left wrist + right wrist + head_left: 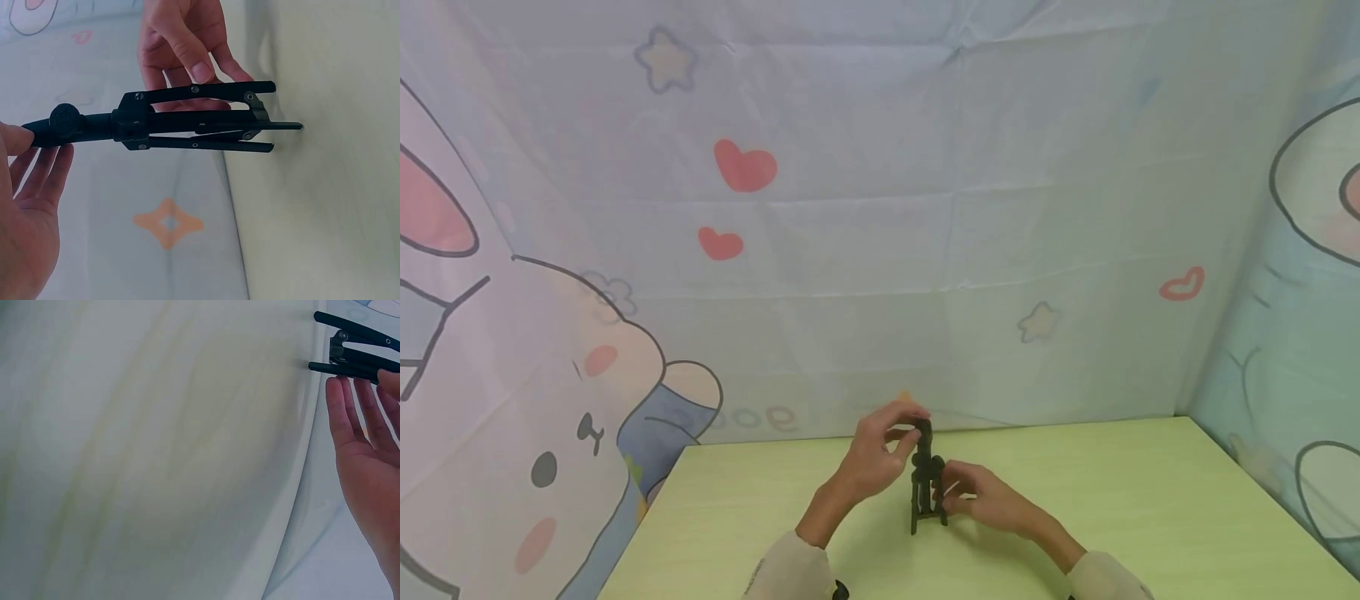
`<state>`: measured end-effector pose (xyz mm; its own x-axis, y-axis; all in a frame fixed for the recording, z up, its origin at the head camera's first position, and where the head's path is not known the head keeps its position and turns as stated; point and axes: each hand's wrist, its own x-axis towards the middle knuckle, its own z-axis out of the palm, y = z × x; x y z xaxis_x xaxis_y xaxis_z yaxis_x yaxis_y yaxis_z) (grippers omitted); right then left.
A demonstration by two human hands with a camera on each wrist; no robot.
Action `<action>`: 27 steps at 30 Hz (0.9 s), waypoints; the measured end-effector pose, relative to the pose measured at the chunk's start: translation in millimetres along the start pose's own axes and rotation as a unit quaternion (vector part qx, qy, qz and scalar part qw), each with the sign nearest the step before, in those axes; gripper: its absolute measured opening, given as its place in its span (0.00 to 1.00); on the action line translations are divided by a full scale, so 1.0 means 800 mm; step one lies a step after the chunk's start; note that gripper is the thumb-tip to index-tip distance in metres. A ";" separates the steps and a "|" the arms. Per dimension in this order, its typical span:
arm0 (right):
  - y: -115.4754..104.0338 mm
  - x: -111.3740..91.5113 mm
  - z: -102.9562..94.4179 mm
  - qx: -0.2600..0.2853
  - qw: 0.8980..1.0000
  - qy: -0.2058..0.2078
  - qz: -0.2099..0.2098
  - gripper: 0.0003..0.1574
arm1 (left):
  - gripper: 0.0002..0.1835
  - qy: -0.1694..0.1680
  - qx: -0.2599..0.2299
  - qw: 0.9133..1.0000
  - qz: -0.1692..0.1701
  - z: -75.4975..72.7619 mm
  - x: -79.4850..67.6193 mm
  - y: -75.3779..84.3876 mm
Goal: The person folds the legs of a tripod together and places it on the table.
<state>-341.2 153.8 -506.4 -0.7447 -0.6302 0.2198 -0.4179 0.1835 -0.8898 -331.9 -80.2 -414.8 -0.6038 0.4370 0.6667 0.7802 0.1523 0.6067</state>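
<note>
A small black tripod [925, 487] stands upright on the table with its legs only slightly spread. My left hand [874, 457] grips its top end, thumb on one side and fingers on the other, as the left wrist view shows. That view also shows a round knob [65, 120] just below the grip and the hinged legs [206, 145]. Lower down, my right hand [992, 502] pinches one leg between thumb and fingertips. In the right wrist view the right fingers lie along the underside of a leg [350, 327].
The light yellow-green table [760, 508] reaches back to a hanging cloth [865, 350] printed with hearts, stars and a rabbit. A second stretch of cloth [1262, 333] borders the table's right side. The tripod stands near the table's back edge.
</note>
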 end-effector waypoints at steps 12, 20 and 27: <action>0.010 0.006 0.013 -0.059 0.998 0.017 -0.012 0.17 | 0.19 -0.090 0.018 0.995 -0.035 -0.011 0.008 0.006; 0.012 0.017 0.022 -0.102 0.994 0.041 -0.011 0.15 | 0.20 -0.100 0.024 0.994 -0.034 -0.014 0.012 0.010; 0.007 0.016 0.024 -0.083 0.996 0.033 -0.014 0.16 | 0.20 -0.090 0.019 0.995 -0.036 -0.013 0.011 0.008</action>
<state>-343.1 132.4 -516.2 -0.7620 -0.5867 0.2743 -0.5151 0.2923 -0.8058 -333.8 -84.6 -400.6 -0.6219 0.5751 0.5315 0.7438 0.2215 0.6306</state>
